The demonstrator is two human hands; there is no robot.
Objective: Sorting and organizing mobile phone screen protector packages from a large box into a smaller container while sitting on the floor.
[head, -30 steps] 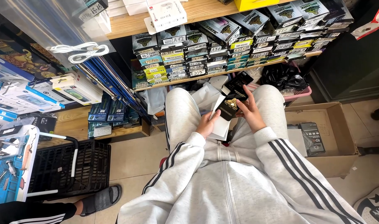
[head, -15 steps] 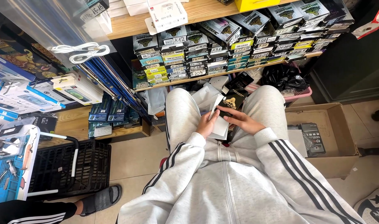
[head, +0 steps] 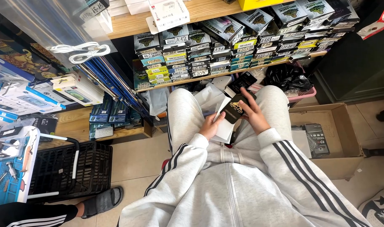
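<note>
Left hand: left hand (head: 209,125) over the lap, fingers clamped on the near edge of a white flat sleeve (head: 224,126), thumb on top.
Right hand: right hand (head: 254,113) closed round a black flat packet (head: 236,108) with a gold mark — fingers spread along its far right edge.
Packet position: between the knees, tilted, its left corner overlapping the white sleeve; touching it.
Surroundings: second black packet (head: 243,80) further off, near the shelf of stacked boxes (head: 225,46); open cardboard box (head: 326,138) on the floor at right; black crate (head: 70,168) at left.
Risk: the packet looks pinched at its edges only — it could slide off the smooth sleeve and drop into the gap between the legs.
Risk, second: loose white sheets may fan out if the left grip eases.
</note>
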